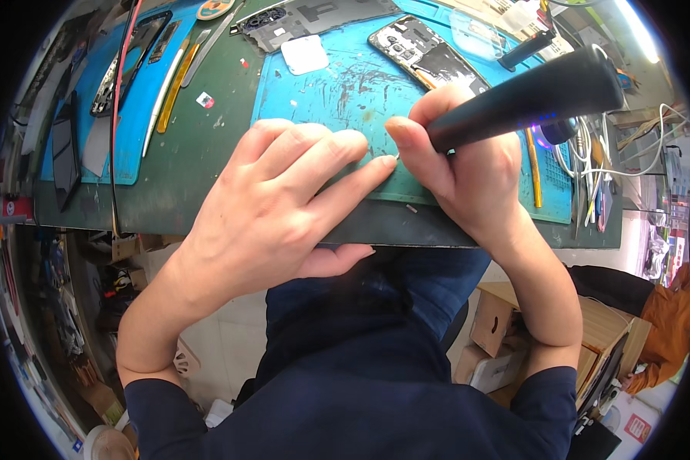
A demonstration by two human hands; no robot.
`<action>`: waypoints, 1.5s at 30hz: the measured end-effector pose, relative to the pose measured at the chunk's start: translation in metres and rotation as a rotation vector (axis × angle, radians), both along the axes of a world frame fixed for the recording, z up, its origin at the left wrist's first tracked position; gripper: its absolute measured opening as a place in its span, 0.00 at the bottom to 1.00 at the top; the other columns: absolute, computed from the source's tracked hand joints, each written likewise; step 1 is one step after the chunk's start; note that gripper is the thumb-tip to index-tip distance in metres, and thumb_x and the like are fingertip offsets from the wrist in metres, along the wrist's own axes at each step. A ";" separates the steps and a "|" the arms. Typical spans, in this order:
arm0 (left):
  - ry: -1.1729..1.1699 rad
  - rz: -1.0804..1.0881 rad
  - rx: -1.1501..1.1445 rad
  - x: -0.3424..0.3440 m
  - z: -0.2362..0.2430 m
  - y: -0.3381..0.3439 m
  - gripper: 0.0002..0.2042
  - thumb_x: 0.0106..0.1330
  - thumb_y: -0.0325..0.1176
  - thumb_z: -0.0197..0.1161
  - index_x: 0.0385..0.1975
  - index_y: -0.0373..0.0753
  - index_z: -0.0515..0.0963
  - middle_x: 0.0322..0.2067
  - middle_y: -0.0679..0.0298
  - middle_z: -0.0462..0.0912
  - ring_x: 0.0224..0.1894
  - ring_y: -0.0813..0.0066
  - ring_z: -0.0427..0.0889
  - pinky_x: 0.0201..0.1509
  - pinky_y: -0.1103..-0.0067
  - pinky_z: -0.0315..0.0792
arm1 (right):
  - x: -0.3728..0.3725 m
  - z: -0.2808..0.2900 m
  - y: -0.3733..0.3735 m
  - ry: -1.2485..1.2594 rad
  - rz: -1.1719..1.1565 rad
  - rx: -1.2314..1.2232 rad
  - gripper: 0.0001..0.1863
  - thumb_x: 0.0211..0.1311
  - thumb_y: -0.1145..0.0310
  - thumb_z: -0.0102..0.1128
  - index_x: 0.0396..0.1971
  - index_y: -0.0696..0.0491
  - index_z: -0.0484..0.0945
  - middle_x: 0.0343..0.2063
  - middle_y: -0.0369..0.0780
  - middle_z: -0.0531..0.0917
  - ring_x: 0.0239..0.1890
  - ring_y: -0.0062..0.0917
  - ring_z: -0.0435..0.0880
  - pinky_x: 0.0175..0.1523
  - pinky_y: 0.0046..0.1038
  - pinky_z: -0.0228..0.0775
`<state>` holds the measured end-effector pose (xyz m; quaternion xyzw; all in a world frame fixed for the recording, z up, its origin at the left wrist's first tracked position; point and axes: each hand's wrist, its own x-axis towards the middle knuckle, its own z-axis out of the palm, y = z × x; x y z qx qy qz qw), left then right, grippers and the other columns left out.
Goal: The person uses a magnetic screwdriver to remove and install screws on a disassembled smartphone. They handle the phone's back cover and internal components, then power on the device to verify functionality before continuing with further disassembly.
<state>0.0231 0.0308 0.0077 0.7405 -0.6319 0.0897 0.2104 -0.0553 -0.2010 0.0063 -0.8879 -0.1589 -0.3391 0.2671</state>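
My right hand (483,172) is closed around the narrow end of a thick black cylindrical tool (537,96), which slants up to the right. Its working tip is hidden by my fingers. My left hand (284,192) hovers over the front edge of the blue work mat (345,100), fingers apart, index finger stretched toward my right thumb and the other fingers partly bent. I see nothing held in it. Beyond my hands an opened smartphone (425,50) lies on the mat with its inner parts exposed. A white rounded-square pad (304,55) rests to its left.
Tweezers (207,50), a yellow pry tool (175,84) and a white stick (163,100) lie on the left. Phone frames (126,69) sit on another blue mat. White cables (590,153) and slim tools crowd the right. A red-and-black wire (115,138) hangs across the left side.
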 end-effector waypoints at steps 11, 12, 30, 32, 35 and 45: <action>-0.038 0.010 -0.006 0.000 -0.002 0.002 0.33 0.54 0.54 0.78 0.58 0.41 0.86 0.57 0.62 0.80 0.57 0.59 0.79 0.62 0.59 0.73 | -0.002 -0.002 0.000 0.040 0.001 0.020 0.13 0.69 0.68 0.77 0.30 0.55 0.81 0.24 0.36 0.82 0.23 0.26 0.78 0.29 0.28 0.68; -0.041 0.010 0.002 0.000 -0.001 0.002 0.34 0.53 0.53 0.79 0.59 0.41 0.86 0.57 0.63 0.80 0.56 0.61 0.80 0.63 0.60 0.73 | -0.002 -0.002 0.000 0.046 0.006 0.019 0.13 0.69 0.68 0.78 0.30 0.55 0.81 0.24 0.36 0.82 0.23 0.26 0.79 0.29 0.28 0.68; -0.033 0.013 0.049 0.000 0.001 0.002 0.34 0.53 0.53 0.78 0.59 0.42 0.86 0.60 0.62 0.79 0.58 0.59 0.78 0.64 0.58 0.72 | -0.001 0.000 0.000 0.068 0.012 -0.022 0.14 0.67 0.67 0.80 0.30 0.55 0.81 0.26 0.37 0.84 0.24 0.27 0.81 0.29 0.28 0.70; -0.033 0.015 0.045 -0.001 0.000 0.002 0.34 0.52 0.53 0.78 0.58 0.41 0.86 0.60 0.62 0.79 0.58 0.58 0.78 0.64 0.58 0.72 | 0.000 0.000 0.001 0.062 0.018 -0.032 0.14 0.67 0.67 0.80 0.30 0.55 0.81 0.26 0.37 0.84 0.24 0.27 0.81 0.29 0.28 0.70; -0.038 0.012 0.049 0.000 0.001 0.002 0.34 0.52 0.53 0.78 0.58 0.41 0.86 0.60 0.62 0.79 0.58 0.58 0.78 0.64 0.58 0.72 | 0.001 0.000 0.000 0.048 0.024 -0.053 0.14 0.67 0.67 0.80 0.30 0.55 0.81 0.26 0.37 0.84 0.24 0.27 0.81 0.29 0.28 0.70; -0.039 0.011 0.042 0.000 0.000 0.002 0.33 0.53 0.54 0.78 0.58 0.42 0.86 0.60 0.62 0.78 0.58 0.58 0.78 0.64 0.58 0.72 | 0.000 0.000 0.001 0.049 0.023 -0.059 0.14 0.67 0.67 0.80 0.31 0.55 0.81 0.26 0.37 0.84 0.23 0.26 0.80 0.29 0.27 0.71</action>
